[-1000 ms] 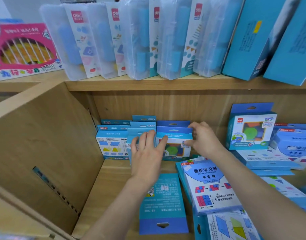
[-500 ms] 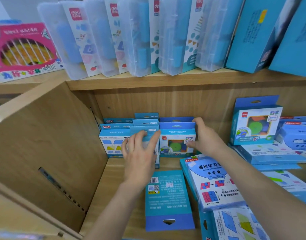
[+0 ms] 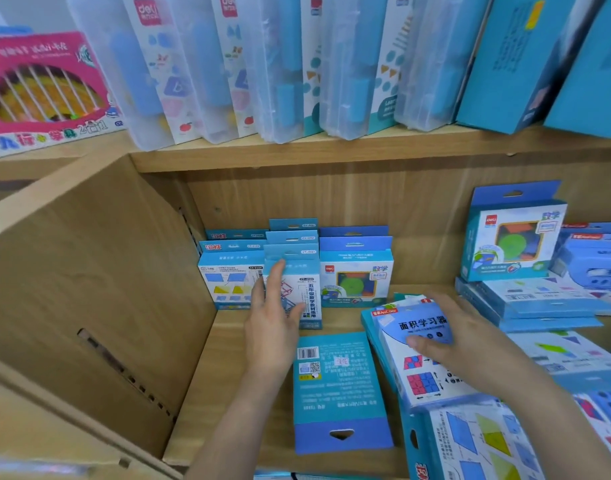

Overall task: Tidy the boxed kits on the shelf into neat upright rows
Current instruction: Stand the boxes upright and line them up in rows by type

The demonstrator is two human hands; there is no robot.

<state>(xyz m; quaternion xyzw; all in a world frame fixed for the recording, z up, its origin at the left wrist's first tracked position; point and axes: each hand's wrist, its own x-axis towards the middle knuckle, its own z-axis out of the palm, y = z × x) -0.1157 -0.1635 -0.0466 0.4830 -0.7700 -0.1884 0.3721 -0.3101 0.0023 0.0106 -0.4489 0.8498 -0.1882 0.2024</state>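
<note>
- The right hand is no longer bracing the upright kits at the back; since the earlier frames it has come forward and down, and is now settling on the flat area-learner kit on the right of the shelf board.
- The left hand is staying at the back row, its fingers spread and open, resting against the front of the tall middle kit and closing on nothing.
- The upright back row is standing against the rear wall in three stacks side by side: the shapes kit on the left, the tall middle kit, and the green-disc kit on the right.
- The right hand is lying over the area-learner kit with its thumb on the printed face and its fingers curling round the far edge; whether it is gripping firmly I cannot tell.
- That kit is lying flat, its long axis running from the back of the shelf toward the person, hanger end farthest away.
- It is lying right of the row and directly under the right hand, the nearer one, so the coming move looks like tipping it upright.
- The face-down kit is lying between the two hands, untouched, long axis likewise running front to back.
</note>
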